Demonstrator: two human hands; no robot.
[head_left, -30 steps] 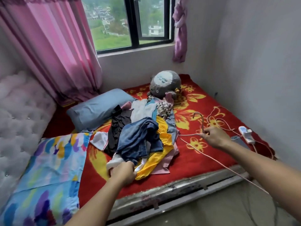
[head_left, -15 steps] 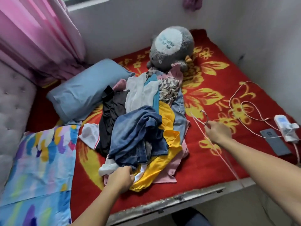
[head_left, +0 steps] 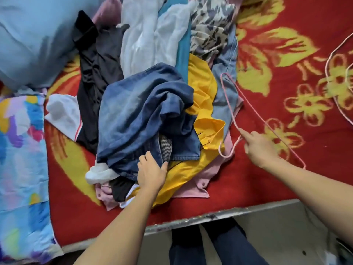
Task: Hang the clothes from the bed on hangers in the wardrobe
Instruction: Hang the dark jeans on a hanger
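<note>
the bed (head_left: 267, 178), under a red blanket with yellow flowers, fills most of our view, with a blue pillow (head_left: 32, 41) at the top left and a bright quilt (head_left: 21, 140) down the left edge. the pile (head_left: 152, 54) of clothes lies mid-bed, nothing hung yet. the jeans (head_left: 145, 115) are on top, over a yellow shirt (head_left: 202, 83), a black top (head_left: 95, 60) and pale things. the hanger (head_left: 230, 105), thin pink wire, lies just right of the pile, its hook touching the yellow and pink cloth. our left hand (head_left: 151, 174) grips the near hem of the jeans, fingers curled into the denim and thumb spread beside them. our right hand (head_left: 261, 150) has its index finger straight, its tip touching the hanger's neck, and the other fingers are folded. we cannot tell whether they pinch the wire, as that part is blurred. we judge this to be the first step, pairing one garment with the hanger. the next move likely calls for lifting the jeans free of the tangle without dragging the rest, then getting a firm hold on the hanger. the wardrobe is out of view. a cable (head_left: 332, 54) is cut off at the right edge, and the lower layers of the pile are hidden, so we cannot count the clothes.
</note>
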